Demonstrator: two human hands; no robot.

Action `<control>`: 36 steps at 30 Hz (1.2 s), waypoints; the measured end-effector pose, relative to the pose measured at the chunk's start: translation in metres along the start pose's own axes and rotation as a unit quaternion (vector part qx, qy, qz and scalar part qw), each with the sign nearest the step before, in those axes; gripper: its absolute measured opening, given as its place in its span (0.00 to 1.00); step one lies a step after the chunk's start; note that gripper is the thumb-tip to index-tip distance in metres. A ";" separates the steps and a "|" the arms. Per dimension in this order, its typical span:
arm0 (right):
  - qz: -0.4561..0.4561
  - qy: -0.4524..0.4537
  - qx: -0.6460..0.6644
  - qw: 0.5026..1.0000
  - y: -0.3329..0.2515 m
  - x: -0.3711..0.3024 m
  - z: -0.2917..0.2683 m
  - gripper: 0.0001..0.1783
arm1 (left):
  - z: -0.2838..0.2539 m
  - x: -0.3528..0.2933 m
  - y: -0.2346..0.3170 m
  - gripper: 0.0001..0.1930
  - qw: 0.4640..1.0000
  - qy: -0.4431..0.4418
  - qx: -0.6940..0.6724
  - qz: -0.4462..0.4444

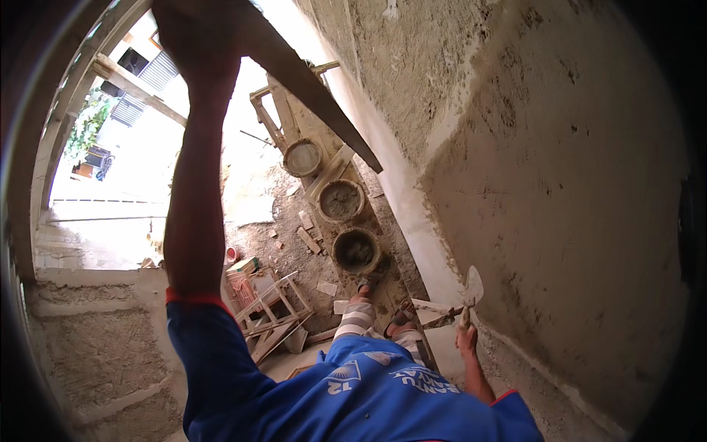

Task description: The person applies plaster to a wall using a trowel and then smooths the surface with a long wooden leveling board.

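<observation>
Raised high at the top, my left hand (202, 33) shows as a dark shape closed on a long straight board (313, 88). The board slants down to the right and tapers toward its far end, close to the wall. Low on the right, my right hand (466, 337) is wrapped round the handle of a trowel (473, 287). Its pale blade points up beside the plastered wall (560, 214). Part of this wall looks smooth, while its upper left is rough. How my left fingers sit on the board is too dark to make out.
My feet stand on a plank scaffold (394, 276). Along it are a near bucket (356, 250), a middle bucket of mortar (341, 200) and a far bucket (302, 158). Below left lie a wooden frame (276, 302) and rubble. A window opening (110, 140) is at left.
</observation>
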State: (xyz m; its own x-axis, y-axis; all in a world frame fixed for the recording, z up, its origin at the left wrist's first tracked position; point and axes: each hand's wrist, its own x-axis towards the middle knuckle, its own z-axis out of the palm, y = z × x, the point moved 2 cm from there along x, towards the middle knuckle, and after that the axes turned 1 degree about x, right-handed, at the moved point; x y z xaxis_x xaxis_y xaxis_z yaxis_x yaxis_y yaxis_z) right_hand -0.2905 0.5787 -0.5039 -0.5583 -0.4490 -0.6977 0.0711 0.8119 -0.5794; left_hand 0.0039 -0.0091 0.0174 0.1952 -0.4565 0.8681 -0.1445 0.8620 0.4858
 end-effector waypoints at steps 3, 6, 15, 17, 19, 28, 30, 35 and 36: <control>0.027 0.029 0.043 0.998 0.002 -0.042 0.013 0.12 | 0.047 -0.012 -0.025 0.19 0.982 -0.040 0.151 0.110; 0.061 0.057 0.078 0.993 0.025 -0.073 0.026 0.13 | 0.083 -0.032 -0.082 0.26 0.991 -0.114 0.030 -0.060; 0.152 0.112 0.123 0.974 0.013 -0.139 0.044 0.11 | 0.120 -0.080 -0.233 0.31 0.956 -0.250 0.037 -0.146; 0.172 0.107 0.122 0.972 -0.001 -0.146 0.045 0.10 | 0.128 -0.088 -0.256 0.31 0.953 -0.267 0.048 -0.131; 0.183 0.130 0.140 0.965 -0.010 -0.153 0.044 0.10 | 0.139 -0.096 -0.261 0.31 0.939 -0.305 0.081 -0.134; 0.285 0.133 0.075 0.946 -0.056 -0.181 0.050 0.10 | 0.200 -0.125 -0.303 0.32 0.919 -0.381 0.055 -0.079; 0.157 0.141 0.056 0.976 -0.053 -0.197 0.050 0.11 | 0.232 -0.143 -0.299 0.33 0.918 -0.389 0.008 -0.080; 0.221 0.143 0.079 0.962 -0.050 -0.196 0.049 0.12 | 0.308 -0.181 -0.274 0.31 0.907 -0.396 0.026 -0.144; 0.221 0.138 0.079 0.962 -0.053 -0.189 0.047 0.12 | 0.313 -0.181 -0.275 0.31 0.906 -0.399 0.036 -0.138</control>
State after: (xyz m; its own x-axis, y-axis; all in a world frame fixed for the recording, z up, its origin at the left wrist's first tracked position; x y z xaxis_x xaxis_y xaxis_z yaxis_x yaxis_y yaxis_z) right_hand -0.1497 0.6029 -0.3608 -0.6418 0.0608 -0.7645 0.4641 0.8244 -0.3241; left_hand -0.2948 -0.2327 -0.2413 -0.5259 -0.6916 0.4952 -0.2661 0.6867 0.6765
